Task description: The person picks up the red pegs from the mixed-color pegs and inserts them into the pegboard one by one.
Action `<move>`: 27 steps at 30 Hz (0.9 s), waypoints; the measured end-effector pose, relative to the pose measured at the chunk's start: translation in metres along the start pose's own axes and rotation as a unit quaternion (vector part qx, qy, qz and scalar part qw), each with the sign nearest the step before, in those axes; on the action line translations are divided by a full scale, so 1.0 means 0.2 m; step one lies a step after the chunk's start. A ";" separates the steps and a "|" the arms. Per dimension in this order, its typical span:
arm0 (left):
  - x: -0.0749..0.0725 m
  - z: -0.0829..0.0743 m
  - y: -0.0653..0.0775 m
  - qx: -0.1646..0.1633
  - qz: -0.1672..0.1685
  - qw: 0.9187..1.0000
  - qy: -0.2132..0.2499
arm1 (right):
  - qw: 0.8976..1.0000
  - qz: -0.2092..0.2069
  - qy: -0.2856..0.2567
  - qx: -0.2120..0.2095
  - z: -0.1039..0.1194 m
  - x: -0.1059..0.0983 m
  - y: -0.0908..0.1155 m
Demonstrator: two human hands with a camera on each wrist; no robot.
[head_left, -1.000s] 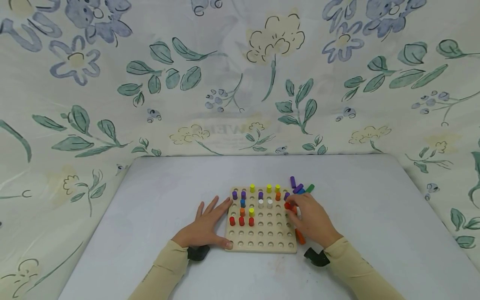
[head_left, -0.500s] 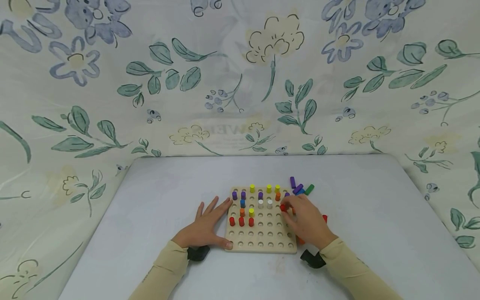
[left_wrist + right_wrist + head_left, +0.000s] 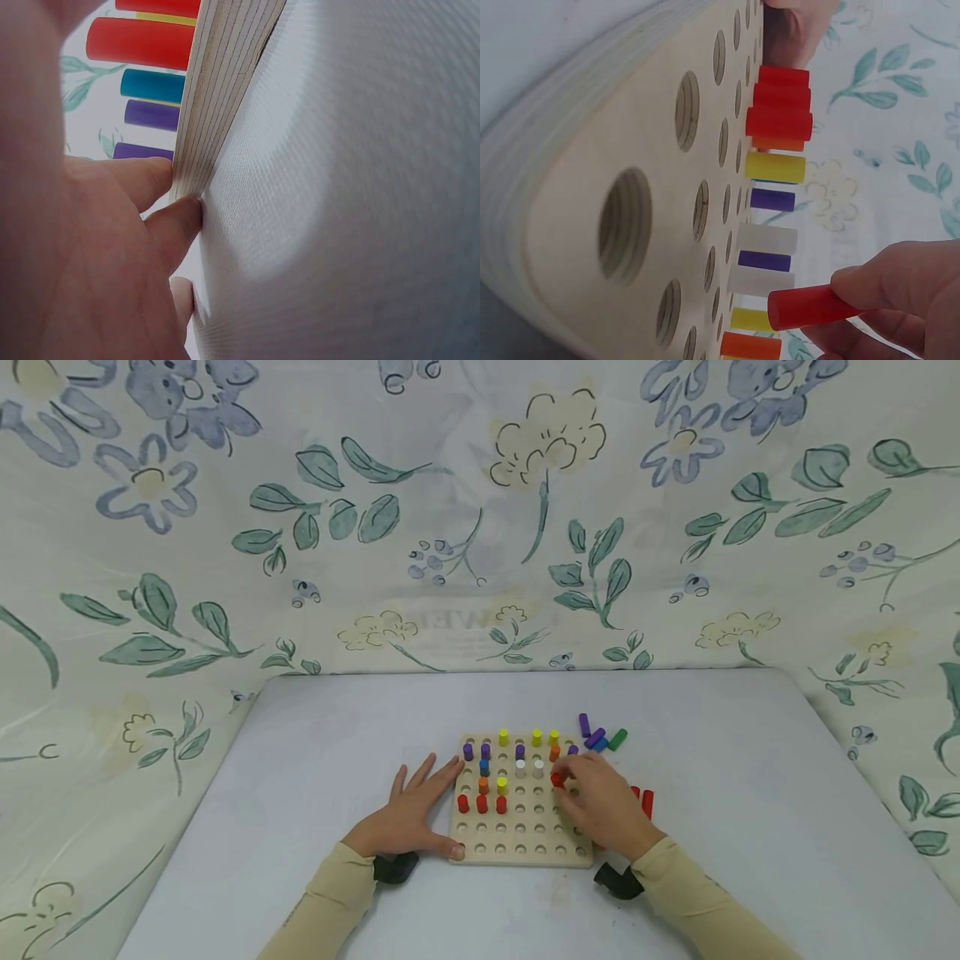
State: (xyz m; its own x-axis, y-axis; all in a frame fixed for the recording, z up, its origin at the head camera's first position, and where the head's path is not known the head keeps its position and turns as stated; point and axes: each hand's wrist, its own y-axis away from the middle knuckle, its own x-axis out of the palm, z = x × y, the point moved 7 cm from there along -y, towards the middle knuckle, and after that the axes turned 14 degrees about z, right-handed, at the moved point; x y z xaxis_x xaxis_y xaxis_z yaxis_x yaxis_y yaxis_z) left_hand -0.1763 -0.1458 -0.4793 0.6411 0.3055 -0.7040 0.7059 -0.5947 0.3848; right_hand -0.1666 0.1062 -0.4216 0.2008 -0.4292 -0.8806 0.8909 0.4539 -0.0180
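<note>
A wooden pegboard (image 3: 529, 850) with rows of round holes lies on the table, several coloured pegs standing in it. My left hand (image 3: 408, 814) rests along its left side, fingers spread; in the left wrist view fingertips (image 3: 184, 217) touch the board's layered edge. Between thumb and fingers my right hand (image 3: 606, 802) pinches a red peg (image 3: 810, 306) over the right part of the board. In the right wrist view that peg points toward the board's face. Three red pegs (image 3: 482, 804) stand in one row at the left, near a yellow peg (image 3: 502, 786) and an orange peg (image 3: 483, 786).
Loose purple, blue and green pegs (image 3: 617, 740) lie beyond the board's back right corner. Red pegs (image 3: 648, 803) lie on the white table (image 3: 750, 827) right of the board, partly behind my right hand. A floral cloth (image 3: 465, 543) hangs behind the table.
My right hand has moved left over the board with the red peg pinched in it, uncovering red pegs lying at the right. The left hand has stayed in place.
</note>
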 end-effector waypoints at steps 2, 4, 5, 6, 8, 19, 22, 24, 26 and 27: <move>0.00 0.00 0.00 0.000 -0.001 1.000 0.001 | 1.000 0.000 0.001 -0.004 0.01 0.00 0.00; 0.00 0.00 0.00 0.001 0.000 1.000 0.002 | 1.000 0.000 -0.001 -0.007 0.01 0.00 0.00; 0.00 0.00 0.00 0.001 0.000 1.000 0.003 | 1.000 0.002 -0.003 -0.008 0.01 0.01 0.00; 0.00 0.00 0.00 0.001 -0.001 1.000 0.003 | 1.000 0.003 -0.005 -0.007 0.02 0.01 0.00; 0.00 0.00 0.00 0.001 -0.001 1.000 0.003 | 1.000 0.008 -0.009 -0.007 0.02 0.01 0.00; 0.00 0.00 0.00 0.007 -0.001 1.000 0.007 | 0.999 0.004 -0.005 -0.036 0.05 0.02 -0.01; 0.00 0.00 0.00 0.008 -0.002 1.000 0.009 | 0.999 0.010 -0.007 -0.033 0.06 0.02 -0.02; 0.00 0.00 0.00 0.009 -0.002 1.000 0.010 | 0.999 0.016 -0.008 -0.026 0.06 0.03 -0.02; 0.00 0.00 0.00 0.008 -0.001 1.000 0.010 | 1.000 0.024 -0.009 -0.017 0.07 0.04 -0.02; 0.00 0.00 0.00 0.008 -0.002 1.000 0.010 | 0.999 0.029 -0.010 -0.013 0.07 0.04 -0.03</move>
State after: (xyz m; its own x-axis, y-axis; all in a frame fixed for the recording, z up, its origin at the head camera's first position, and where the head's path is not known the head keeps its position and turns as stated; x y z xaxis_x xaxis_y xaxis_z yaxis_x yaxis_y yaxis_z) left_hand -0.1761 -0.1462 -0.4784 0.6451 0.3224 -0.6928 0.7029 -0.6060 0.3725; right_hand -0.1641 0.0891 -0.4221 0.2598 -0.4175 -0.8708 0.8666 0.4986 0.0195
